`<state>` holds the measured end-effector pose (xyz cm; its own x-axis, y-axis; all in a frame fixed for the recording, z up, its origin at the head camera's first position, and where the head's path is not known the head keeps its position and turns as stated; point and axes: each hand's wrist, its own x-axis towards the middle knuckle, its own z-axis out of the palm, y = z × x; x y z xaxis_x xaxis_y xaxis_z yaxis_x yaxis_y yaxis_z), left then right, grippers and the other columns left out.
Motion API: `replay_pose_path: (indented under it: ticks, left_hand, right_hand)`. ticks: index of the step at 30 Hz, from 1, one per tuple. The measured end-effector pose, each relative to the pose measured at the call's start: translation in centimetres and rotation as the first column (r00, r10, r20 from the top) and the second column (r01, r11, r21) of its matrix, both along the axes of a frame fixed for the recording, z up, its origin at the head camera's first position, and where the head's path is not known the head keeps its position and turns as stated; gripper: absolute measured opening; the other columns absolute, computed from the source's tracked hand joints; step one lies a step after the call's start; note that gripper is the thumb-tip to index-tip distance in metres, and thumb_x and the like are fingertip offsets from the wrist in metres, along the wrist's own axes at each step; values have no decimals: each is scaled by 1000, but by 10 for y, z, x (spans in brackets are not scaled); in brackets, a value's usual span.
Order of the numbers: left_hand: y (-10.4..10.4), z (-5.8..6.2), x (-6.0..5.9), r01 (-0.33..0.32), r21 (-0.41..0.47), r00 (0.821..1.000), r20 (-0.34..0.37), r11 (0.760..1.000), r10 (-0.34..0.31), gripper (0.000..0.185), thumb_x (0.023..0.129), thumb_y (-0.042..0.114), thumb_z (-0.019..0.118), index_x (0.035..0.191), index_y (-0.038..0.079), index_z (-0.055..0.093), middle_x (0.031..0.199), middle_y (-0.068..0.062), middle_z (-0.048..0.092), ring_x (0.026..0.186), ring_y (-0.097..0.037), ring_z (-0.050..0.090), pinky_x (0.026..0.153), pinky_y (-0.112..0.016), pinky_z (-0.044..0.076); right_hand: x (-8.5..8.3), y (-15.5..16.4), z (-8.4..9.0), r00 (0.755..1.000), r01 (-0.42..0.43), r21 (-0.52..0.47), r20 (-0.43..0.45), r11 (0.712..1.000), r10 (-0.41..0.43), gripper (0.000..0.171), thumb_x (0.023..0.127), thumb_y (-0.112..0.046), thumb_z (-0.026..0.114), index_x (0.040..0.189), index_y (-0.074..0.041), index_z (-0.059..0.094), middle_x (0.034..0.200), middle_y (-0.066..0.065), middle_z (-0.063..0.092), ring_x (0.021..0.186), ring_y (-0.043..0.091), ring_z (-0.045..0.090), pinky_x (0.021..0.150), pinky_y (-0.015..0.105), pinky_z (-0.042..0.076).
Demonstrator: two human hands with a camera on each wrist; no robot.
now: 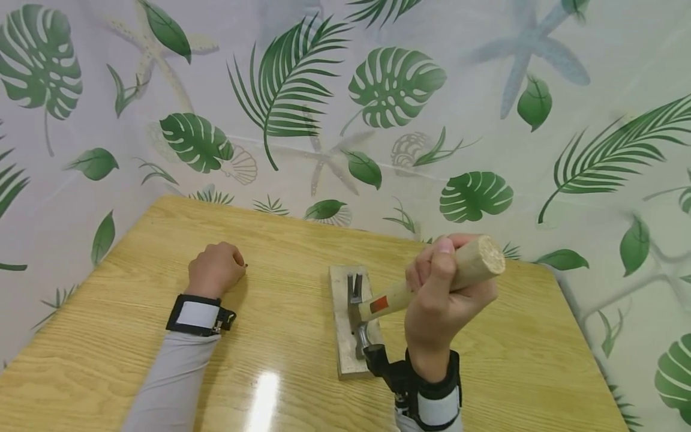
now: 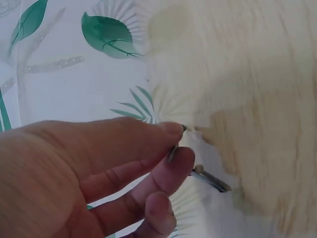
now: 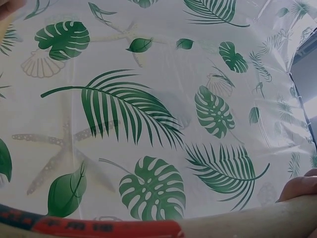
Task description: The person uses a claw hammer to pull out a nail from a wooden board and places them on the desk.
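My right hand [image 1: 439, 294] grips the wooden handle of a claw hammer [image 1: 398, 297], its thick end pointing up and to the right. The steel hammer head [image 1: 354, 315] overlaps a small pale wooden board [image 1: 342, 345], claw toward the far end. In the right wrist view the hammer handle [image 3: 242, 218], with a red label, runs along the bottom, and a bit of the right hand [image 3: 299, 187] shows at the right. Left of the board, my left hand [image 1: 216, 267] is low over the table. Its thumb and index finger pinch a small dark nail [image 2: 172, 152], mostly hidden by the fingertips.
The yellow wooden table [image 1: 291, 252] extends around the board. Behind and beside it hangs a white sheet [image 1: 324, 78] printed with green leaves and starfish. A slim grey metal piece [image 2: 212, 180] shows beyond the left fingers in the left wrist view.
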<state>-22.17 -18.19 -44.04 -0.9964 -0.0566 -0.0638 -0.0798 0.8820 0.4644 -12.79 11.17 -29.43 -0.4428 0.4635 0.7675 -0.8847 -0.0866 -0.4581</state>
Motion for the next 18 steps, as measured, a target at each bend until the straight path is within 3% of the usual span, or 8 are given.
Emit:
replay_pose_path:
  ticks: [8, 12, 18]
  left_hand:
    - [-1, -1, 0, -32, -28, 999, 30, 999, 33, 21, 88, 19, 67, 68, 12, 70, 75, -9, 67, 64, -26, 60, 55, -42, 49]
    - [-1, -1, -1, -47, -22, 996, 70, 999, 49, 34, 86, 19, 67, 54, 14, 56, 61, -4, 54, 56, -23, 50, 51, -37, 42]
    - [1, 2, 2, -54, -15, 993, 100, 998, 56, 47, 88, 24, 70, 48, 16, 46, 53, 0, 44, 52, -20, 45, 48, -33, 37]
  right_hand:
    - [-1, 0, -1, 1000, -3, -2, -4, 1000, 3, 18, 91, 4, 50, 76, 12, 44, 47, 1, 35, 36, 7, 27, 33, 23, 21]
    - [-1, 1, 0, 1000, -5, -1, 0, 1000, 5, 18, 91, 3, 51, 76, 11, 46, 48, 0, 35, 36, 6, 28, 34, 22, 22]
    - [0, 3, -1, 1000, 0, 5, 9, 1000, 0, 17, 92, 3, 51, 77, 11, 46, 48, 0, 35, 37, 6, 27, 34, 22, 22]
